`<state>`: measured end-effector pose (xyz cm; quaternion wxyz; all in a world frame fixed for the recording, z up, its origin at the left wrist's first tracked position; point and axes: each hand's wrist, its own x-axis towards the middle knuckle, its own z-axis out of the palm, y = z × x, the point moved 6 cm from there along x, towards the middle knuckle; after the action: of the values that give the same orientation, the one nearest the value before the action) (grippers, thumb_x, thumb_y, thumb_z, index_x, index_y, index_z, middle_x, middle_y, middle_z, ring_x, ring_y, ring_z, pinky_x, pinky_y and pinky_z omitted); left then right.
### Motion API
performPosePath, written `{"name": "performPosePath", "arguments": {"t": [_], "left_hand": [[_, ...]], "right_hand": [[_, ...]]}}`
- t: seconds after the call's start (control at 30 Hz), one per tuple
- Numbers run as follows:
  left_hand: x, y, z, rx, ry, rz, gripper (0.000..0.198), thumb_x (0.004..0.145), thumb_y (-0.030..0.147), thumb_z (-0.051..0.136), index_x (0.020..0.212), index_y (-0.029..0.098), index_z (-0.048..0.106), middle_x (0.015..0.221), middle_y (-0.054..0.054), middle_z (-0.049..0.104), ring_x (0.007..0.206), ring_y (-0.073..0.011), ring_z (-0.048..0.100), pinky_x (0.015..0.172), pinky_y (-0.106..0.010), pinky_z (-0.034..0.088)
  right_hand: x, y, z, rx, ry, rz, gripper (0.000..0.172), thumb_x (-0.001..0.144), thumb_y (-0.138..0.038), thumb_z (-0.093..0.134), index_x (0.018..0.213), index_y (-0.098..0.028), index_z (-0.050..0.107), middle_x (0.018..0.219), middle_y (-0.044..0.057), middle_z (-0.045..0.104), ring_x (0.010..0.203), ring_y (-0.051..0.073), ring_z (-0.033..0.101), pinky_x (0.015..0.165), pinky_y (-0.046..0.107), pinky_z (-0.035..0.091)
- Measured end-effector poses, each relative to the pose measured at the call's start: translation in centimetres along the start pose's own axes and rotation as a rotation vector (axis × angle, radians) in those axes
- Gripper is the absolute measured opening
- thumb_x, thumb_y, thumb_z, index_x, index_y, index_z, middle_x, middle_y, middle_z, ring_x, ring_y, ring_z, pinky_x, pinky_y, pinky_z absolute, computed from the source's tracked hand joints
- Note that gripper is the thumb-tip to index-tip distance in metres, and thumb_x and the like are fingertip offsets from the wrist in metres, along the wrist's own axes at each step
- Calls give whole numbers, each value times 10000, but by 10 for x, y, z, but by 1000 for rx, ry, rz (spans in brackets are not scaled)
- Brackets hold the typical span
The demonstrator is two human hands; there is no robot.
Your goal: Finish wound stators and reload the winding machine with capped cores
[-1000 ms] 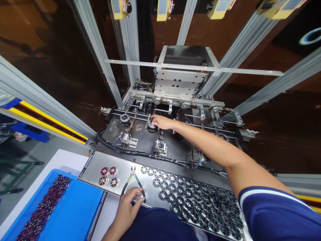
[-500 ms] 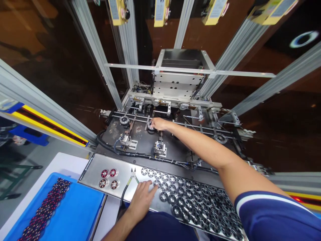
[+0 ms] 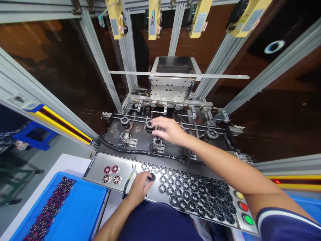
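Observation:
Over the steel shelf, my left hand [image 3: 140, 186] pinches a small black round part [image 3: 151, 177] between thumb and fingers. My right hand [image 3: 168, 129] is reached out over the machine bed, fingers apart and holding nothing. Just left of its fingertips, a round fixture [image 3: 149, 125] carries a ring-shaped part. Another round fixture [image 3: 124, 121] stands further left, and a ring [image 3: 212, 134] lies to the right. Rows of black and silver round parts [image 3: 186, 195] cover the right of the shelf. Cutting pliers [image 3: 133, 170] lie beside my left hand.
Several red-and-silver round parts [image 3: 110, 174] sit on the shelf's left. A blue tray [image 3: 82, 207] holds a long stack of similar parts. Coloured push buttons [image 3: 243, 206] are at the shelf's right end. Aluminium posts [image 3: 100, 60] and a yellow-edged bar [image 3: 62, 124] frame the machine.
My left hand has picked a black round part up from the shelf. My right hand has let go at the middle fixture and drawn back slightly rightward, its fingers spreading. The view has shifted.

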<state>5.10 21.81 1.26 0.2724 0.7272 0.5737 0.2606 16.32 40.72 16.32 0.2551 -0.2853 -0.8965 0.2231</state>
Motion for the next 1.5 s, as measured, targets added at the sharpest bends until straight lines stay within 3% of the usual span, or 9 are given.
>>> {"name": "performPosePath", "arguments": {"t": [0.13,0.23,0.5,0.77,1.0,1.13,1.27,1.37,1.5], "left_hand": [[-7,28,-57,-137,27,21,218,968,237,463,1181,208,496,1132,-90,656,1044,-207,629,909,-348,507],[-12,55,-80,-324,10,68,215,967,267,484,1178,237,516,1173,-70,643,1115,-195,601,961,-318,474],[-9,82,-74,-869,213,27,194,867,324,671,1031,235,621,935,-20,721,891,-166,688,783,-236,539],[-19,87,-82,-292,36,278,295,847,240,686,1132,311,712,1139,-63,752,1040,-238,713,848,-303,591],[-25,69,-66,-215,62,281,319,843,388,671,1151,317,717,1114,-86,762,990,-283,732,822,-376,621],[-26,36,-39,-190,105,85,416,849,451,644,1222,268,660,1097,-102,758,912,-258,741,805,-340,620],[-22,22,17,67,-153,308,296,925,289,548,1194,275,669,1041,-88,742,899,-203,723,801,-274,602],[-24,14,53,228,-220,449,320,902,187,556,1192,275,657,913,-50,712,763,-171,696,721,-257,593],[-30,7,77,302,-194,366,436,849,121,587,1266,248,589,885,-45,663,755,-198,667,727,-314,580]], "right_hand": [[-73,-81,7,203,-102,-255,480,852,-384,709,1238,-122,595,1194,163,659,1116,236,621,951,379,534],[-103,-111,12,252,-25,-290,356,933,-296,606,1240,-118,580,1047,157,668,953,213,634,830,359,558],[-133,-133,0,224,317,-240,317,921,-190,592,1234,-137,595,922,114,665,834,200,608,736,351,544],[-127,-111,-1,671,-226,46,172,898,-265,634,902,-178,781,1358,125,587,1284,241,536,1054,374,445],[-125,-97,21,1062,-500,-99,141,894,-207,631,895,-100,723,1400,141,557,1288,224,539,1098,300,376],[-99,-39,-11,667,-476,-56,162,935,-180,573,904,-133,726,1483,92,482,1363,198,455,1106,310,383],[-63,82,-47,87,-317,262,234,949,-201,552,806,-129,723,1441,124,516,1346,269,468,1106,435,392],[-55,146,-43,-13,-312,353,144,931,-220,602,917,-117,701,1333,141,588,1260,283,536,1061,500,421],[-64,179,-25,-84,-338,379,235,935,-293,616,1127,-159,638,1317,93,583,1204,256,557,1022,510,453]]}}
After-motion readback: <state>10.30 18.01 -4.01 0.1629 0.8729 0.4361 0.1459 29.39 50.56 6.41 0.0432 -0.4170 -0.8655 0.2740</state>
